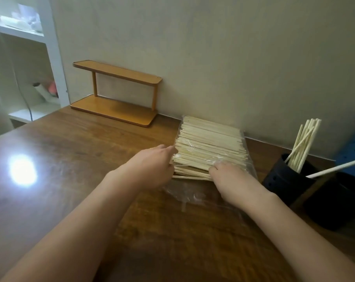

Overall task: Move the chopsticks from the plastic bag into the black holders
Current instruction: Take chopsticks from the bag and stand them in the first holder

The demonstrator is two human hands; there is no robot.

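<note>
Chopsticks (210, 146): a large flat stack lying in an open clear plastic bag (194, 195) on the wooden bench (75, 151), against the wall. All positions below are given relative to this stack.

Left hand (152, 165): at the stack's left end, fingertips touching the chopstick ends. Fingers are hidden behind the hand; whether they pinch anything cannot be told.

Right hand (227, 178): on the stack's near edge, fingers curled down onto the lowest chopsticks and the bag film there. A firm grip cannot be confirmed.

Black holders (288, 180): 2 observed, right of the stack and apart from it. The farther one holds a bunch of upright chopsticks (305, 143); the nearer one holds 1 slanted white stick (335, 168).

Wooden 2-tier rack (115, 92): left of the stack, against the wall.
</note>
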